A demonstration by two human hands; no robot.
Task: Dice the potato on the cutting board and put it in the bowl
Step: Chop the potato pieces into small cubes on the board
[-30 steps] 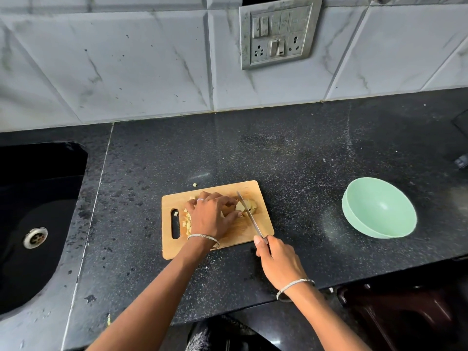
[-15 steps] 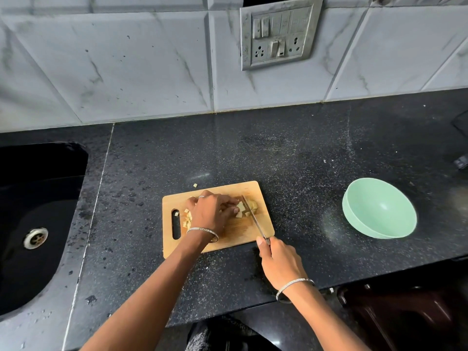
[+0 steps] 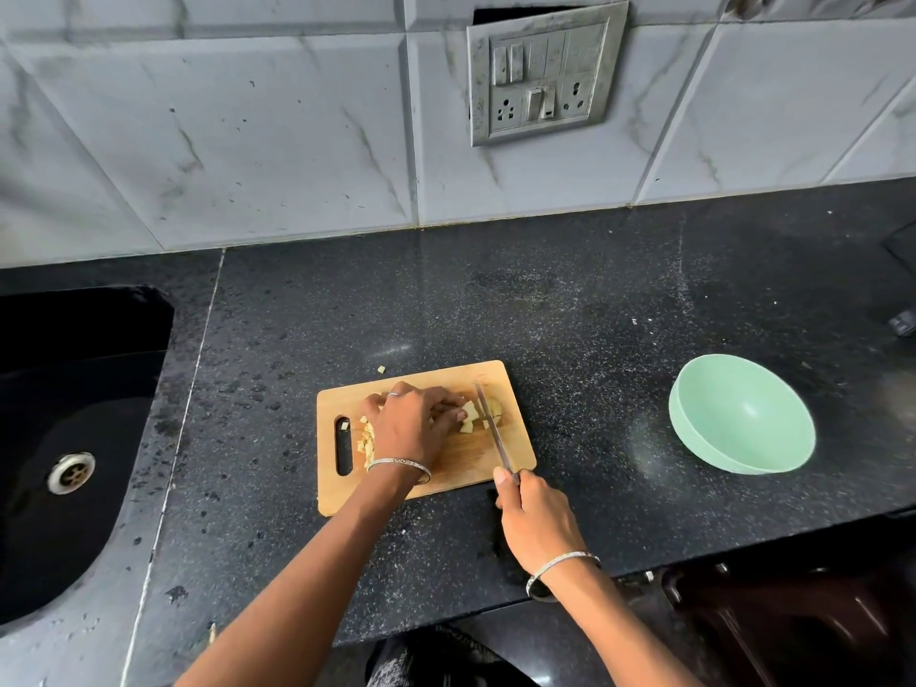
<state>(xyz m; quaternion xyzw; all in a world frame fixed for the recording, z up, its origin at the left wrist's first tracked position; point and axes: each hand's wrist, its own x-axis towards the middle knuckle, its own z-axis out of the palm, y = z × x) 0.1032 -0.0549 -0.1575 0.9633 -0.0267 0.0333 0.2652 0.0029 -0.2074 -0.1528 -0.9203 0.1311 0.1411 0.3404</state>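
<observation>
Dicing was well under way but not finished: a heap of small pale cubes (image 3: 368,441) lay on the cutting board (image 3: 466,471) near its handle slot, partly hidden by the left hand (image 3: 411,428), while a last lump of potato (image 3: 493,406) and a few fresh pieces sat toward the board's far right part. The left hand's fingers (image 3: 448,411) were curled down over the remaining potato, pinning it to the board. The right hand (image 3: 535,518) had its fingers wrapped closed round the handle of the knife (image 3: 490,426), whose blade stood across the potato just beside the left fingertips. The green bowl (image 3: 743,414) stood well apart to the right on the black desk (image 3: 595,314), and nothing could be seen inside it, so the whole transfer was, by my reading, still to do, along with the last few cuts. One stray cube (image 3: 381,369) lay on the desk just beyond the board's far edge and would want gathering too. Compared with the frame a second before, little had shifted: both hands kept about the same places, the blade had worked slightly along the potato, and a couple more loose pieces showed between the blade and the left fingertips. Board and bowl had not moved.
</observation>
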